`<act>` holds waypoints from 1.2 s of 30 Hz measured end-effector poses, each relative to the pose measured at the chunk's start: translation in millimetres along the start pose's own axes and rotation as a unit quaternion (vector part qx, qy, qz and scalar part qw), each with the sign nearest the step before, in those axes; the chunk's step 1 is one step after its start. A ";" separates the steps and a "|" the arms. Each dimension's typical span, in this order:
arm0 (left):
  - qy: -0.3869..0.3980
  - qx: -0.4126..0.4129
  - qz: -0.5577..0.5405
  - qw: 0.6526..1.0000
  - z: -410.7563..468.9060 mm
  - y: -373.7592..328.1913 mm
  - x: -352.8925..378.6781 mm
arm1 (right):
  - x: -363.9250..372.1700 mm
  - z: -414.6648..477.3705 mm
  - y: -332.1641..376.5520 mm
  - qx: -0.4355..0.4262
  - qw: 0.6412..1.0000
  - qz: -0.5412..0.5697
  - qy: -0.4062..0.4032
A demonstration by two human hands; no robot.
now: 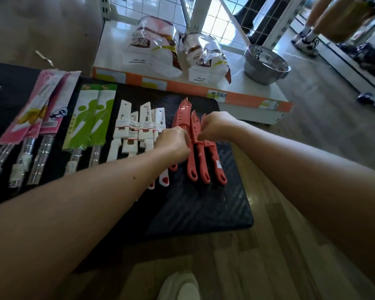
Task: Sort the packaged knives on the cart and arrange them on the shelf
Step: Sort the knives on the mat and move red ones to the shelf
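On the black cart (225, 208) before the low white shelf (258, 92), the left hand (174, 141) and right hand (217, 126), close together, pinch the red sheathed knives (200, 161), which look light, stiff and smooth, so are probably best gripped by their handles.

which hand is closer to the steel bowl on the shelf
Right. The right hand grips the red sheathed knives, down-left of the steel bowl; the left hand grips them too, farther left, by the white sheathed knives.
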State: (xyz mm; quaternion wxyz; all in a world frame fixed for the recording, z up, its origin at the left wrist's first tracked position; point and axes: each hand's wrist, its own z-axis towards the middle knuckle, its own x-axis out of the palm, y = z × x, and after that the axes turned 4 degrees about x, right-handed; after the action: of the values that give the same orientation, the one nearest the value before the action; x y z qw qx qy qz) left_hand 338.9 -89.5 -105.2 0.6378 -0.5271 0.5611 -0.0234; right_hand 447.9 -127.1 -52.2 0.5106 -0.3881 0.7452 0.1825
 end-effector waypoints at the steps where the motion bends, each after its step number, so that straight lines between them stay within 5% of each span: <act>1: 0.004 0.006 0.004 1.000 0.0 0.0 2.9 | 1.2 0.5 -0.9 0.000 1.000 0.002 0.001; 24: 0.006 0.025 0.178 0.984 -0.8 -24.4 -48.5 | -41.0 -24.6 -28.2 -0.001 0.992 0.110 -0.063; 36: 0.003 -0.025 0.152 0.988 3.2 0.8 -10.1 | 22.9 -15.3 -41.6 0.058 0.991 0.107 0.054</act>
State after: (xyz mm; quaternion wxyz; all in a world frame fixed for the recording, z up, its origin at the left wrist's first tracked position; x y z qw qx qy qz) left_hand 337.1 -80.9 -99.3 0.6190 -0.4510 0.6371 0.0862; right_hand 466.2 -172.6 -61.4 0.4687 -0.2850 0.8184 0.1713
